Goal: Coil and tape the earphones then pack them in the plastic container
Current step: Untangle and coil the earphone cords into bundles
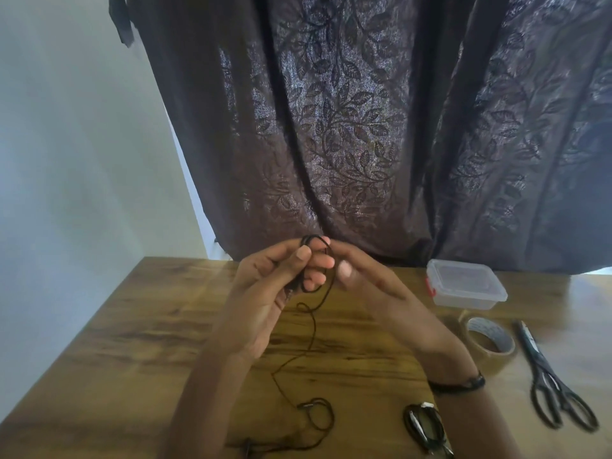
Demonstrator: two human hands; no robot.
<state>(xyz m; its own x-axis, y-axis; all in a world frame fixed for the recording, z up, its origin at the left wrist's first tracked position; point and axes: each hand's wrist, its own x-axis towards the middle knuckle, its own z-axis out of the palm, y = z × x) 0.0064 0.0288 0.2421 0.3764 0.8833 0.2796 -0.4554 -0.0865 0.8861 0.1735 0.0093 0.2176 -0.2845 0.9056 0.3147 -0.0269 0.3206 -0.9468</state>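
— Did you catch any writing anywhere from where you stood?

— Nothing I could read. The tape roll (490,337) had faint grey marks on the inside of its core, but they were too blurred to make out a single letter.

— And the plastic container (465,286)?

— Its lid and walls showed no label that I could see, only a red clip on the side. No brand, no number.

— The scissors (549,379)?

— Dark blades, dark handles, no stamp that was legible.

— The curtain (364,127)?

— That carried only a leaf pattern, no words. So, no readable text anywhere.
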